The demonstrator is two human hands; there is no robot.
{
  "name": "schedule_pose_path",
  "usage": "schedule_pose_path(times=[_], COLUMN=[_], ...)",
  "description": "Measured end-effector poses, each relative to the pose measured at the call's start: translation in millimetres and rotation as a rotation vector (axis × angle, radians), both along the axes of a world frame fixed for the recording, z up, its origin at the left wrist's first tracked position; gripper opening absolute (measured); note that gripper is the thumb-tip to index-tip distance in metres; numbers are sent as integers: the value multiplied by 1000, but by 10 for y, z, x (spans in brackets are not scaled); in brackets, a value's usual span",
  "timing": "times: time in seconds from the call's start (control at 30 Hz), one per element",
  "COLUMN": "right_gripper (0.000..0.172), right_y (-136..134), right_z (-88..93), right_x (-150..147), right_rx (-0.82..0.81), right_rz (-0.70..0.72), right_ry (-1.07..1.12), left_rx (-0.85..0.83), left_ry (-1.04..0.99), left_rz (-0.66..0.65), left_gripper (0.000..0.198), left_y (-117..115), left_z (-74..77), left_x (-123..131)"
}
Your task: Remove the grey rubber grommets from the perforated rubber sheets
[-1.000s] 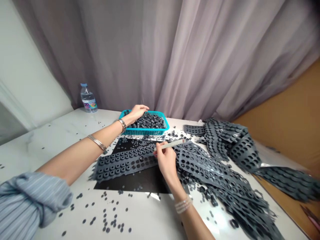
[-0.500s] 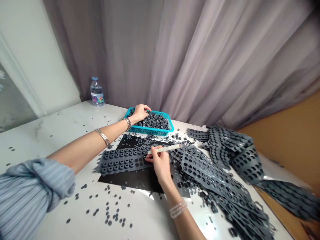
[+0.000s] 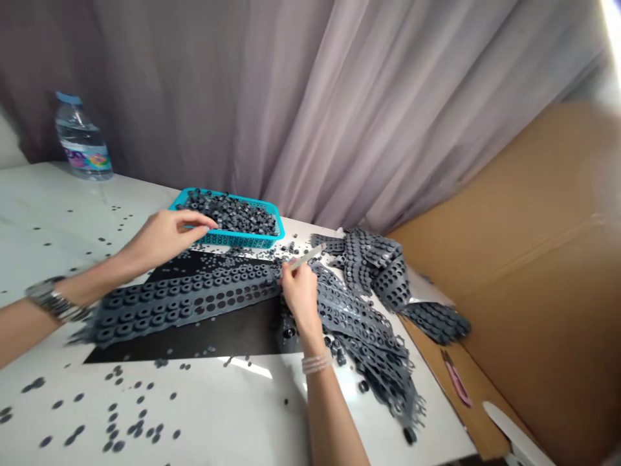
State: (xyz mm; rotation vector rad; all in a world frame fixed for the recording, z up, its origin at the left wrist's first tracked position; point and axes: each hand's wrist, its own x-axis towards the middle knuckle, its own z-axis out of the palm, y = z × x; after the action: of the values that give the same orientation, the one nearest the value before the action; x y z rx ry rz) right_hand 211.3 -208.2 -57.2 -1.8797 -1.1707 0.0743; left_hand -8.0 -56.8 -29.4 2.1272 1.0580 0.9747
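My right hand (image 3: 301, 291) is closed round a white pen-like stick (image 3: 308, 256) at the right end of a dark grey rubber strip (image 3: 145, 304). The strip has rows of raised rings on its left part and open holes further right, and lies over a black sheet (image 3: 233, 333). My left hand (image 3: 169, 238) hovers at the front left edge of a turquoise basket (image 3: 279, 223) full of small black rubber pieces (image 3: 233, 213). Its thumb and forefinger come near each other; whether something small is between them is too blurred to tell.
A water bottle (image 3: 83, 139) stands at the back left. Punched strips (image 3: 359, 317) are heaped right of my right hand, with more rolled strips (image 3: 388, 265) behind. Small black discs (image 3: 138, 427) litter the white table (image 3: 223, 421). Pink-handled scissors (image 3: 457, 380) lie on cardboard at the right.
My left hand has come out of the basket toward the left front. My right hand, with the stick, is now at the strip's right end. The view has shifted right and closer.
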Motion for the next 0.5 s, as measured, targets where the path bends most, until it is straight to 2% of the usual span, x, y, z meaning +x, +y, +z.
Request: schedule_pose_path(times=[0.1,0.23,0.3,0.37,0.43,0.5], right_gripper=[26,29,29,29,29,28], right_y=[-34,-10,13,35,49,53], right_z=[36,61,49,11,-47,-110], right_x=[80,-40,-160,-320,-506,-688], right_rx=[-42,24,90,127,99,9], right_rz=[-110,-91,-29,74,224,370], right_ry=[-1,-17,85,284,495,579], left_rx=[-64,-43,-37,2,53,82], left_ry=[151,353,437,476,467,442], left_rz=[-29,-149,-217,-255,-276,-294], left_gripper=[30,24,23,23,24,24], left_y=[-185,-442,-591,-727,-826,-878], left_z=[-78,-122,-139,-179,-241,-307], left_x=[-256,-490,-537,-535,-501,-456])
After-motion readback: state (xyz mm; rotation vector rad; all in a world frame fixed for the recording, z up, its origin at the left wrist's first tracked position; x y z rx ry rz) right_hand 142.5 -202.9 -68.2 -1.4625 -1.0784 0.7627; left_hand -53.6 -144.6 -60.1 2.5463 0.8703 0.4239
